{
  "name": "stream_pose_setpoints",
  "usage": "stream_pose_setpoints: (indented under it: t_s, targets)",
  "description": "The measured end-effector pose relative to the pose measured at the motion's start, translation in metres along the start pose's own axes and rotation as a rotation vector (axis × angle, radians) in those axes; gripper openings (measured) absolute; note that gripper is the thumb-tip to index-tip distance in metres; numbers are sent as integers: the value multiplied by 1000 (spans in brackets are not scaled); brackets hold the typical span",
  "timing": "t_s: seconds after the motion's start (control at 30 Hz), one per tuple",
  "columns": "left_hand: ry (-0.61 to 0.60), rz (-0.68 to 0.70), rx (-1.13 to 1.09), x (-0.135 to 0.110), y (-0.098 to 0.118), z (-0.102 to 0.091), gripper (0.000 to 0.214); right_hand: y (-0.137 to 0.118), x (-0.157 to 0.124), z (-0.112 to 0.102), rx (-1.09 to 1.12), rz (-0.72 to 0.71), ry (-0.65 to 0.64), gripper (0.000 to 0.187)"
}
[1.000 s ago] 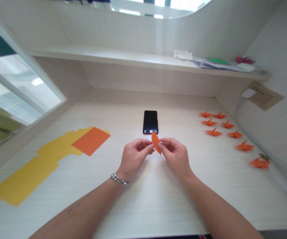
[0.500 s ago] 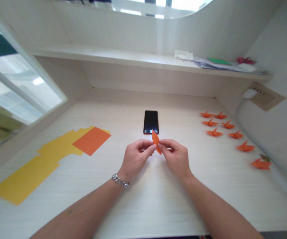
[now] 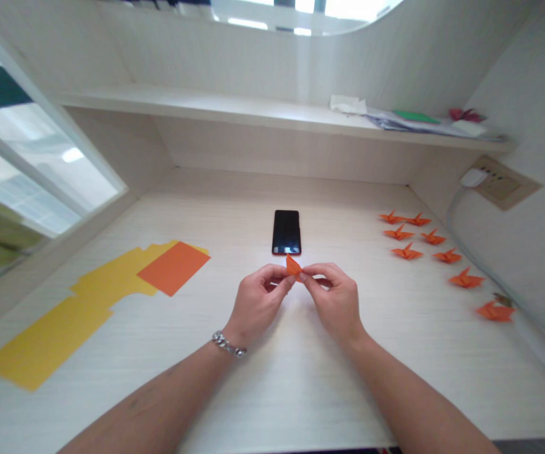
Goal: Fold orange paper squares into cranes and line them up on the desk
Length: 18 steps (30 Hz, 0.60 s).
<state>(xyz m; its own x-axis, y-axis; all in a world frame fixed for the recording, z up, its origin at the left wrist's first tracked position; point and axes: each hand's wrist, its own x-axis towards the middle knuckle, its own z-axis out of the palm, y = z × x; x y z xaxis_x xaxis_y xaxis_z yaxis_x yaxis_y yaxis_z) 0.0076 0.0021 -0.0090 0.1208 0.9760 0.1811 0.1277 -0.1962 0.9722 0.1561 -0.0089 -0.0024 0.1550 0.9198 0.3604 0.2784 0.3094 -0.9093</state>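
A small folded piece of orange origami paper [image 3: 293, 266] is pinched between both hands above the middle of the desk, its pointed tip facing away from me. My left hand [image 3: 263, 296], with a silver chain bracelet at the wrist, grips its left side between thumb and forefinger. From the right, my right hand [image 3: 332, 295] pinches it the same way. The fingertips hide part of the paper. Just beyond them a black phone [image 3: 286, 232] lies flat on the desk.
Several folded orange paper cranes [image 3: 407, 252] stand along the right. Yellow paper sheets [image 3: 50, 340] lie spread at left, with an orange sheet [image 3: 174, 268] on top. A shelf [image 3: 253, 113] bearing papers [image 3: 423, 124] runs across the back. A cable [image 3: 456, 221] hangs from the wall socket [image 3: 506, 184].
The folded paper in my fingers looks shorter: its lower point, which showed below the thumbs, is no longer visible, and the upper tip leans further left. Both hands stay almost in place.
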Motion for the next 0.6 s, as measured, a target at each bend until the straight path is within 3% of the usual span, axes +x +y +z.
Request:
stream_pose_setpoints:
  t_s: [0.6]
  targets:
    - [14, 32, 99, -3, 3, 1, 19, 0, 1, -1, -68, 61, -87, 8]
